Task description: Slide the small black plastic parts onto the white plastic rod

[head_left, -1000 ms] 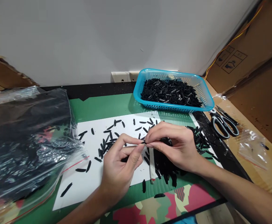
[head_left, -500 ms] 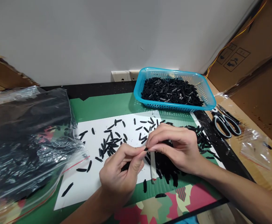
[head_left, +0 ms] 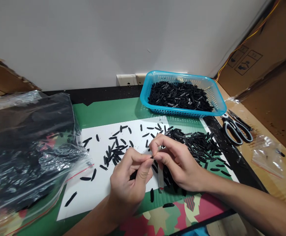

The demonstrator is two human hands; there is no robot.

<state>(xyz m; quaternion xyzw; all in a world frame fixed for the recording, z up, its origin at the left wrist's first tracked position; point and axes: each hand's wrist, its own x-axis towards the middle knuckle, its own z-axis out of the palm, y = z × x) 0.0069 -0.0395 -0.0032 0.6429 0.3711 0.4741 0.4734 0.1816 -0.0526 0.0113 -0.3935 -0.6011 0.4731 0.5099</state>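
My left hand (head_left: 128, 178) is closed, pinching a small black strip (head_left: 152, 157) between thumb and forefinger. More black shows within its curled fingers, too hidden to make out. My right hand (head_left: 179, 164) is closed at the other end of the strip, thumb and fingertips pressed together on it. Below the hands lies a white sheet of paper (head_left: 84, 203) with scattered black strips (head_left: 116, 152). A dense pile of similar strips (head_left: 199, 144) spreads behind and under my right hand. Beside that hand a narrow pale strip (head_left: 161, 178) with a red end lies lengthwise.
A blue plastic basket (head_left: 182, 111) full of black strips stands at the back right. Scissors (head_left: 236, 131) and a small clear bag (head_left: 268, 159) lie to the right. On the left rests a large zip bag (head_left: 32, 131) with black contents. Cardboard boxes (head_left: 268, 65) flank the table.
My right hand has moved slightly down and left with its fingers more curled, uncovering more of the pile behind it. My left hand has shifted a little right, still pinching the strip.
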